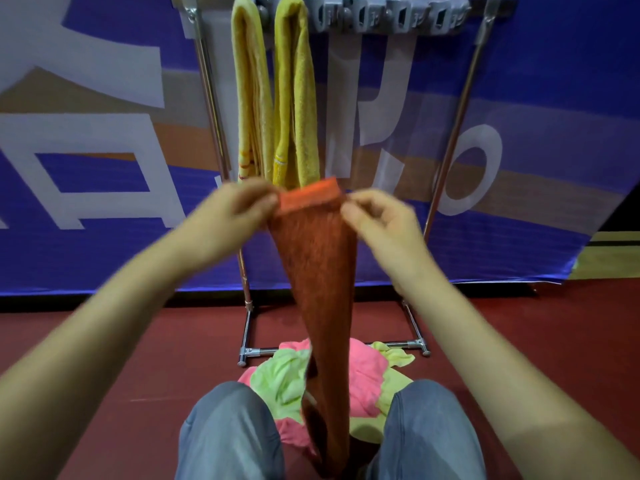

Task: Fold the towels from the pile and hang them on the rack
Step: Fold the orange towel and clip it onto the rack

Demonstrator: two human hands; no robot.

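Observation:
An orange-brown towel (320, 289) hangs long and narrow in front of me, reaching down between my knees. My left hand (239, 211) pinches its top left corner and my right hand (379, 220) pinches its top right corner, at the bright orange hem. Behind stands the metal rack (453, 133) with a grey clip bar (398, 15) across its top. Two yellow towels (273, 98) hang folded from the bar's left end. A pile of pink and light green towels (360, 372) lies on the floor at the rack's foot.
A blue banner (554, 133) with large white letters stands right behind the rack. The floor (121, 358) is dark red. My knees in grey trousers (228, 431) flank the pile. Several clips on the bar's right part hold nothing.

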